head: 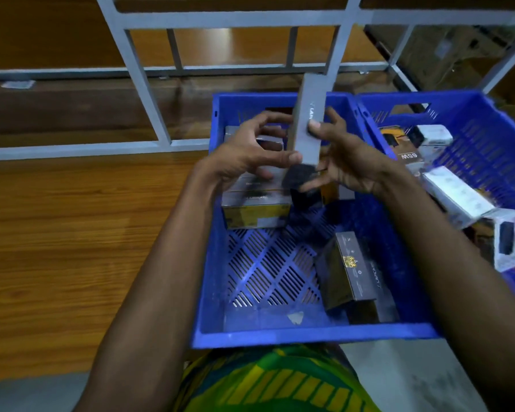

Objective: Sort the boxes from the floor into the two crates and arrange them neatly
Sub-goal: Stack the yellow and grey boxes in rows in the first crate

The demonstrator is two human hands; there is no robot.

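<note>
Both hands hold a long grey box upright above the near blue crate. My right hand pinches it, thumb on its front face. My left hand has its thumb against the box's lower corner, fingers curled behind it. Inside this crate, grey and yellow boxes are stacked at the far left, and a dark box lies tilted at the near right. A second blue crate to the right holds white boxes and a yellow-black box, lying loosely.
A grey metal shelf frame stands behind the crates on the wooden floor. Cardboard boxes sit behind the frame at the far right. My green and yellow clothing fills the bottom edge.
</note>
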